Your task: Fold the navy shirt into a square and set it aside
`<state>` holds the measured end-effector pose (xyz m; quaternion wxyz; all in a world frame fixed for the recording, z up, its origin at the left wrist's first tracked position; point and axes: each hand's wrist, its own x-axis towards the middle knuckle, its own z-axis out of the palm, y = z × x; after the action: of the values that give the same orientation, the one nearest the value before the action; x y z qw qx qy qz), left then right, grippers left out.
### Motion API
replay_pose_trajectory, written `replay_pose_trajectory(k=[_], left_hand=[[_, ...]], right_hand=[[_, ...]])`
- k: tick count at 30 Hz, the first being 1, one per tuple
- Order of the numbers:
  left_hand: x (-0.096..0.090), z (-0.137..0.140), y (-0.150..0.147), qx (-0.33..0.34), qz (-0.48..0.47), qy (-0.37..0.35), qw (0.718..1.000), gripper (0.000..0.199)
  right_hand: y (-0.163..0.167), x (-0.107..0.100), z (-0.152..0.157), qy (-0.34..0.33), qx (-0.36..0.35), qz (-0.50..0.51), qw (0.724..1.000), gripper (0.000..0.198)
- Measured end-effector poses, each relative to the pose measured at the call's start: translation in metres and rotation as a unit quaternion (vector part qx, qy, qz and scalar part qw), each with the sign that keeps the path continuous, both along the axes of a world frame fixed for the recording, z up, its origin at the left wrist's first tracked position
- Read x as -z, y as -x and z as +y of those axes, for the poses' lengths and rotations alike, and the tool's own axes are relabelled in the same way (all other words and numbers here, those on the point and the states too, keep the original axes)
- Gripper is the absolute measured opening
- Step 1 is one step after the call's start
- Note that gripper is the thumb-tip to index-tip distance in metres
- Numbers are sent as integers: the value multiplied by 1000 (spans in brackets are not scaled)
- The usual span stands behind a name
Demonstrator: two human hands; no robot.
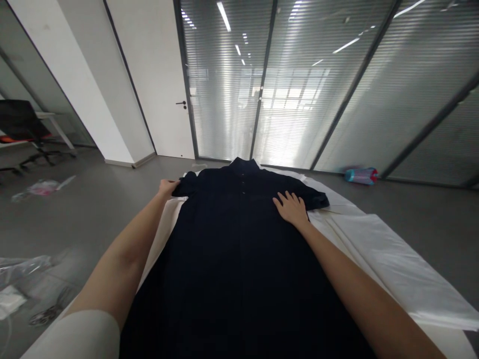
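Shirt (pixel 239 239), dark; left fingers (pixel 172 184) pinching sleeve (pixel 187 186), right fingers (pixel 289 197) spread flat, ungripping; striped package (pixel 361 176) too blurred to read.

A glass wall (pixel 310 55) with fine horizontal blinds (pixel 224 114) and dark frames (pixel 348 101) spans the back, showing bright strip lights (pixel 224 16) above and a pale glow lower down. To its left come a white door (pixel 160 75) with a dark handle (pixel 182 103), then a white pillar (pixel 90 80). The floor (pixel 93 192) is grey. At far left, a dark chair (pixel 20 119) with an orange-red seat stands beside a white desk (pixel 61 130).
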<state>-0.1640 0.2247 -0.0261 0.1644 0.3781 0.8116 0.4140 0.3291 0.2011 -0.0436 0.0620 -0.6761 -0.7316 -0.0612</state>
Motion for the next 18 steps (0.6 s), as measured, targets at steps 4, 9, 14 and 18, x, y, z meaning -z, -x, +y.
replay_pose_trajectory(k=[4,9,14,18], left_hand=[[4,6,6,-37,10,0,999,32],[-1,-11,12,-51,41,8,998,43],[-16,-34,0,-2,126,-16,992,46],[-37,-54,-22,139,224,37,964,33]], right_hand=[[1,-3,-2,13,6,8,1000,64],[2,-5,-5,12,14,21,1000,64],[3,-15,-12,-1,-9,13,1000,57],[-8,-38,-21,-50,-12,3,999,43]])
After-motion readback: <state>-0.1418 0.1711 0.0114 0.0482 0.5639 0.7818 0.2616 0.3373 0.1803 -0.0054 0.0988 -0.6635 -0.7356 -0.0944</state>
